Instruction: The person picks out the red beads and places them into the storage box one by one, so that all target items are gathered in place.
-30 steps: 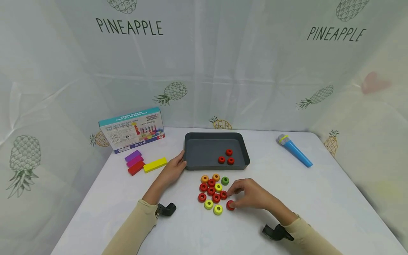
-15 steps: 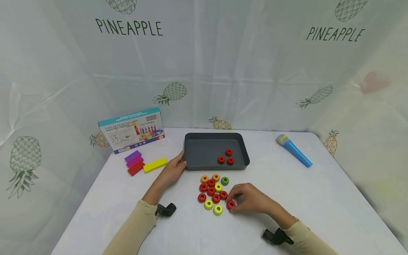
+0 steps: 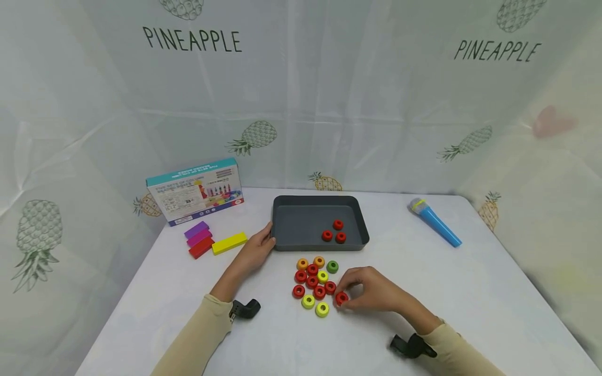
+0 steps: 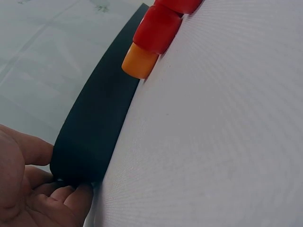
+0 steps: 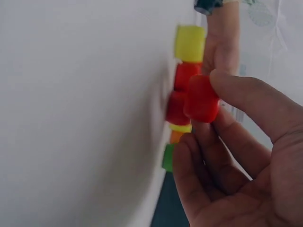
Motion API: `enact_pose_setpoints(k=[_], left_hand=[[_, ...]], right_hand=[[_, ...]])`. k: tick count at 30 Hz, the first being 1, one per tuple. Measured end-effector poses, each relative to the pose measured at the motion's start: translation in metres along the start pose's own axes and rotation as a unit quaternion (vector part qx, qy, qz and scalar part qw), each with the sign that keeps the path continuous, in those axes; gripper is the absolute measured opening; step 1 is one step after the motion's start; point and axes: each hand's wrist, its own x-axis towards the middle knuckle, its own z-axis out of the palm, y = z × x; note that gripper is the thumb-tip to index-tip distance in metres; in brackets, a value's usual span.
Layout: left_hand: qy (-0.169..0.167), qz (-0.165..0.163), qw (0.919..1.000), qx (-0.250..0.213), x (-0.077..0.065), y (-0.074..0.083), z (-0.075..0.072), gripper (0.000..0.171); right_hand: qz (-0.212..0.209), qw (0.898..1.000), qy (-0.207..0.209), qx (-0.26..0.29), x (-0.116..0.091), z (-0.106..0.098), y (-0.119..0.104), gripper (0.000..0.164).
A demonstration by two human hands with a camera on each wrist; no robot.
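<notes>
Between thumb and fingertips, my right hand (image 3: pixel 376 292) pinches a red bead (image 3: pixel 342 298) with a hole through it. In the right wrist view that red bead (image 5: pixel 201 98) shows raised off the white table. Just left of it lies a group of loose beads: several red (image 3: pixel 298 291), yellow (image 3: pixel 322 309), orange (image 3: pixel 302 264) and one green (image 3: pixel 332 267). My left hand (image 3: pixel 254 253) grips the front left corner of a dark grey tray (image 3: pixel 296 219); in the left wrist view the thumb and fingers close round the tray's corner (image 4: pixel 90 127). Three red beads (image 3: pixel 338 224) sit inside the tray.
A toy box (image 3: pixel 195 190) stands at the back left. In front of it lie purple (image 3: pixel 196 228), pink (image 3: pixel 199 238), red (image 3: pixel 201 247) and yellow blocks (image 3: pixel 229 243). A blue toy microphone (image 3: pixel 436 223) lies at the back right. A printed curtain (image 3: pixel 376 104) hangs behind the table.
My right fingers have closed on the red bead and raised it slightly, drawing it a little to the right. The left hand and tray have stayed put.
</notes>
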Motion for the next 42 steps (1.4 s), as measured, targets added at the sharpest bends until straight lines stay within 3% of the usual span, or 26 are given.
enact_pose_setpoints(k=[10, 29, 42], left_hand=[[0.007, -0.003, 1.0, 0.0, -0.002, 0.003, -0.001, 0.061], [0.007, 0.006, 1.0, 0.001, -0.003, 0.003, 0.0, 0.061], [0.01, 0.005, 0.9999, -0.006, -0.004, 0.002, 0.002, 0.062]], right_hand=[[-0.033, 0.999, 0.029, -0.022, 0.023, -0.031, -0.005, 0.022], [-0.016, 0.994, 0.098, -0.048, 0.065, -0.063, 0.009, 0.025], [0.001, 0.993, 0.103, -0.063, 0.092, -0.069, 0.022, 0.029]])
